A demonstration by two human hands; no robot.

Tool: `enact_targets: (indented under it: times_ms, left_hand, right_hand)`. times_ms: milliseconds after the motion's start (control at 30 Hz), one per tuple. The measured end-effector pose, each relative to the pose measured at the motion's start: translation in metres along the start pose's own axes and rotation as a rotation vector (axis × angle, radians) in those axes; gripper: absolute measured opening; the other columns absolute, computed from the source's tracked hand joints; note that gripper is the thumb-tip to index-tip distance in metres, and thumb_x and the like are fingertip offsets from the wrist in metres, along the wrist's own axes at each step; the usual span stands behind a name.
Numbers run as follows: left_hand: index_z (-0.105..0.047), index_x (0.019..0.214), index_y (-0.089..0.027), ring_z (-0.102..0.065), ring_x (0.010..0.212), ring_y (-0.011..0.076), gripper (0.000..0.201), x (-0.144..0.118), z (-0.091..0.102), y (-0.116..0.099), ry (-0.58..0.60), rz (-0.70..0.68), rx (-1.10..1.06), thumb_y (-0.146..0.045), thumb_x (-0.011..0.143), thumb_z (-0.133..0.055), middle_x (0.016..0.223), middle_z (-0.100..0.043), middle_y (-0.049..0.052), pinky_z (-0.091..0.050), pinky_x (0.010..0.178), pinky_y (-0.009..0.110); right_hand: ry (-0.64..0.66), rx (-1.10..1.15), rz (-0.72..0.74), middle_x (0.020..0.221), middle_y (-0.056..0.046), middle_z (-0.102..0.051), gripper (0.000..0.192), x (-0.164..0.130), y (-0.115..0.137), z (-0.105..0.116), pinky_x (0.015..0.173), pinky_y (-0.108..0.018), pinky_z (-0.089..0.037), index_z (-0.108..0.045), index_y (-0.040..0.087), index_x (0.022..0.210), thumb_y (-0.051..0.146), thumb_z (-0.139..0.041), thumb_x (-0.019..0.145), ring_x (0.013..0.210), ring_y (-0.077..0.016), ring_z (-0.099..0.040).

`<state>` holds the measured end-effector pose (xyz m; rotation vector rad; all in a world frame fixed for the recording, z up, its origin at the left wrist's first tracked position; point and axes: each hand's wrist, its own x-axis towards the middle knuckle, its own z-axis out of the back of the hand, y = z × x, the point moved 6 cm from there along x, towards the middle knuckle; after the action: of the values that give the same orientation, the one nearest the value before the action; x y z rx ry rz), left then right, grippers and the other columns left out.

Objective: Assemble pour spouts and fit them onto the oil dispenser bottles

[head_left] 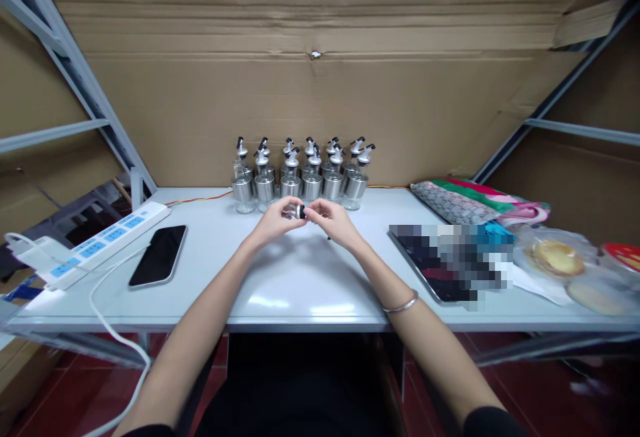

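My left hand [277, 221] and my right hand [331, 220] meet above the middle of the white table [295, 290]. Between them they hold a small clear glass bottle [293, 211] lying on its side, with a black and silver cap [302, 211] at its right end. My left hand grips the glass body and my right fingers are on the cap. Just behind my hands stand several glass oil bottles with steel bands and pourer spouts [300, 173], in two rows near the cardboard wall.
A black phone [159, 255] lies screen up on the left, beside a white power strip [103, 243] with a trailing cable. To the right are a dark tablet [440, 260], folded patterned cloth [470, 200] and wrapped food [557, 260]. Metal shelf posts flank the table.
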<state>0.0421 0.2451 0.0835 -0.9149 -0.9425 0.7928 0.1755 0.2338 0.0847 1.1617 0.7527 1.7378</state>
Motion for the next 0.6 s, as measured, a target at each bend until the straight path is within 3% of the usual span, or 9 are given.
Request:
enact_targets:
  times_ms: [300, 600]
  left_hand:
    - [-0.059, 0.087, -0.014, -0.059, 0.075, 0.0138, 0.044, -0.001, 0.010, 0.004, 0.035, 0.074, 0.016, -0.032, 0.052, -0.080, 0.081, -0.063, 0.002, -0.046, 0.073, 0.027]
    - [-0.061, 0.080, -0.011, -0.056, 0.063, 0.0112, 0.044, 0.002, 0.012, 0.007, 0.084, 0.136, -0.106, -0.038, 0.051, -0.080, 0.076, -0.062, 0.002, -0.044, 0.063, 0.026]
  right_hand:
    - [0.065, 0.085, -0.051, 0.065, -0.001, -0.062, 0.028, 0.000, -0.003, -0.003, 0.058, -0.026, -0.041, -0.061, 0.015, 0.075, 0.043, -0.063, 0.069, 0.057, -0.0115, -0.052]
    - [0.066, 0.119, 0.080, 0.078, -0.003, -0.065, 0.019, -0.002, 0.006, -0.006, 0.074, -0.031, -0.047, -0.058, 0.017, 0.078, 0.032, -0.065, 0.068, 0.073, -0.0138, -0.059]
